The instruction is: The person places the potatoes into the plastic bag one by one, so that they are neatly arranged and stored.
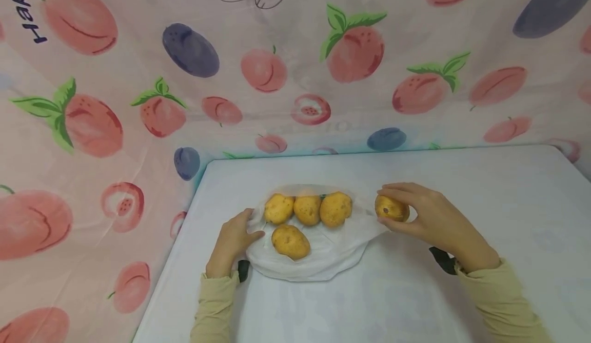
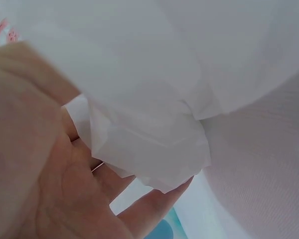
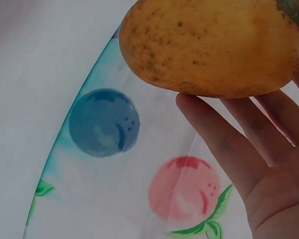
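Observation:
A white plastic bag (image 1: 318,266) lies spread with its mouth open on the table. Inside it, three potatoes (image 1: 307,210) sit in a row at the back and a single potato (image 1: 291,242) lies in front. My left hand (image 1: 233,238) grips the bag's left edge; in the left wrist view the white plastic (image 2: 149,144) lies between thumb and fingers. Right of the bag, my right hand (image 1: 417,212) holds another potato (image 1: 392,208) between thumb and fingers. The right wrist view shows this potato (image 3: 209,45) close up, speckled brown with a dark greenish patch at one end.
The white table (image 1: 508,204) carries the bag. Behind and to the left of it hangs a cloth (image 1: 286,25) printed with peaches and blue fruit. Dark straps (image 1: 443,260) show at both wrists.

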{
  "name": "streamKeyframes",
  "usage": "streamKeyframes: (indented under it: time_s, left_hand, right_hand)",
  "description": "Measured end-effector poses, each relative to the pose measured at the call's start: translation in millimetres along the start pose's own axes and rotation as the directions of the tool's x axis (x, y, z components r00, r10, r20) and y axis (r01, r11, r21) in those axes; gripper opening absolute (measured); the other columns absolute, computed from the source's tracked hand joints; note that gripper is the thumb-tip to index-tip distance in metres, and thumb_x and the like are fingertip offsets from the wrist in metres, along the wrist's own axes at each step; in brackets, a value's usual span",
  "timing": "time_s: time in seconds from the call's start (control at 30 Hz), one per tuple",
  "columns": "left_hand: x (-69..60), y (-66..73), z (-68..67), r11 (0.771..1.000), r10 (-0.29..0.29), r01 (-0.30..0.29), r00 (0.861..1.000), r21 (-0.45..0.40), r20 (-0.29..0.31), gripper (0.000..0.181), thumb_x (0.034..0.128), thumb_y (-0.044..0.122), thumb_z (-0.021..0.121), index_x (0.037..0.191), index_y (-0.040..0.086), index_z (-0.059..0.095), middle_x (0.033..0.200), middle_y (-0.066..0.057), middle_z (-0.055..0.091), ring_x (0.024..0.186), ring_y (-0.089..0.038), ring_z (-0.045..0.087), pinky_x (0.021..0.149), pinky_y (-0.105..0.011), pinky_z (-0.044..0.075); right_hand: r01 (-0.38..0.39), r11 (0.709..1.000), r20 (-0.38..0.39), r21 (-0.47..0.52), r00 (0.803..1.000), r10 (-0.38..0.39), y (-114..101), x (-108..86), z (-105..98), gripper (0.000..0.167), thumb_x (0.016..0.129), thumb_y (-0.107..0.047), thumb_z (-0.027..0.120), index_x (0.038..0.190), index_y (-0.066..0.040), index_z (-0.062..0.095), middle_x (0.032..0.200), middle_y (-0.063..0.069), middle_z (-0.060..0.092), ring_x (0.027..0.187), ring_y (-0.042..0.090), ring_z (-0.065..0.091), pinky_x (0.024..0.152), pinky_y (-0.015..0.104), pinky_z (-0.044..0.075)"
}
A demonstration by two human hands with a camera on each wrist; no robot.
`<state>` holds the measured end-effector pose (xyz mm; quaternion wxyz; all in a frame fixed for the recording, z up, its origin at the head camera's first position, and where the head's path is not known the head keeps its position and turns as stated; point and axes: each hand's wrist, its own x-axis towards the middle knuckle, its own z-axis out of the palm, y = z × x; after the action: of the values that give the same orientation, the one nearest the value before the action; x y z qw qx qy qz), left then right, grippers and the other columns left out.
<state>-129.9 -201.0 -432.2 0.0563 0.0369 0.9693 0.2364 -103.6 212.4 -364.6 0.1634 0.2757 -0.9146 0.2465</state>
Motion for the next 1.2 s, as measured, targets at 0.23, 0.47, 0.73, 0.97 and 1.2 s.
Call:
streamKeyframes:
  time_s: [0.23,0.47,0.73,0.97,1.2]
  left_hand:
    - [-2.1,5.2,-1.8,1.000,0.024,-0.024,1.000,0.008,-0.017,0.064,0.0837,0.017,0.079,0.137,-0.007,0.051,0.135,-0.023,0.059,0.126,-0.044,0.054,0.107,-0.054,0.042]
    - [-1.7,4.0,-1.3,1.000,0.031,-0.032,0.999,0.000,-0.016,0.062,0.0857,0.017,0.077,0.137,-0.006,0.051,0.135,-0.023,0.060,0.126,-0.043,0.054,0.107,-0.054,0.042]
    - [-0.9,0.4,1.0,1.000,0.017,-0.017,1.000,0.011,-0.006,0.064,0.0856,0.019,0.078,0.138,-0.005,0.050,0.135,-0.022,0.060,0.127,-0.042,0.054,0.108,-0.053,0.042]
    - [0.2,-1.9,2.9,1.000,0.014,-0.013,1.000,0.017,-0.007,0.065,0.0851,0.020,0.078,0.138,-0.005,0.050,0.135,-0.022,0.060,0.126,-0.042,0.054,0.108,-0.053,0.042]
    - [0.7,-0.5,2.1,1.000,0.010,-0.010,1.000,0.023,-0.002,0.066,0.0854,0.020,0.078,0.139,-0.005,0.050,0.135,-0.022,0.060,0.127,-0.042,0.054,0.108,-0.053,0.042]
  right_hand:
    - [0.044,0.999,-0.015,0.014,0.999,-0.043,-9.4,5.5,8.7,0.049,0.075,-0.030,0.087,0.118,-0.011,0.072,0.122,0.011,0.068,0.108,0.031,0.067,0.082,0.048,0.058]
    - [0.063,0.998,0.011,0.014,0.998,-0.063,-15.9,13.4,18.8,0.052,0.076,-0.034,0.086,0.120,-0.010,0.071,0.124,0.011,0.067,0.110,0.030,0.066,0.086,0.048,0.057]
    - [0.081,0.996,0.039,0.029,0.996,-0.082,-26.1,19.8,29.8,0.056,0.078,-0.038,0.083,0.123,-0.008,0.069,0.124,0.011,0.067,0.107,0.027,0.067,0.085,0.043,0.058]
    - [0.104,0.992,0.077,0.074,0.991,-0.110,-37.0,27.9,37.8,0.052,0.080,-0.037,0.082,0.122,-0.008,0.070,0.124,0.009,0.068,0.111,0.026,0.066,0.088,0.042,0.057]
    - [0.126,0.987,0.106,0.103,0.985,-0.137,-44.8,35.2,49.2,0.052,0.083,-0.039,0.079,0.123,-0.007,0.069,0.124,0.009,0.069,0.118,0.028,0.063,0.096,0.045,0.054]
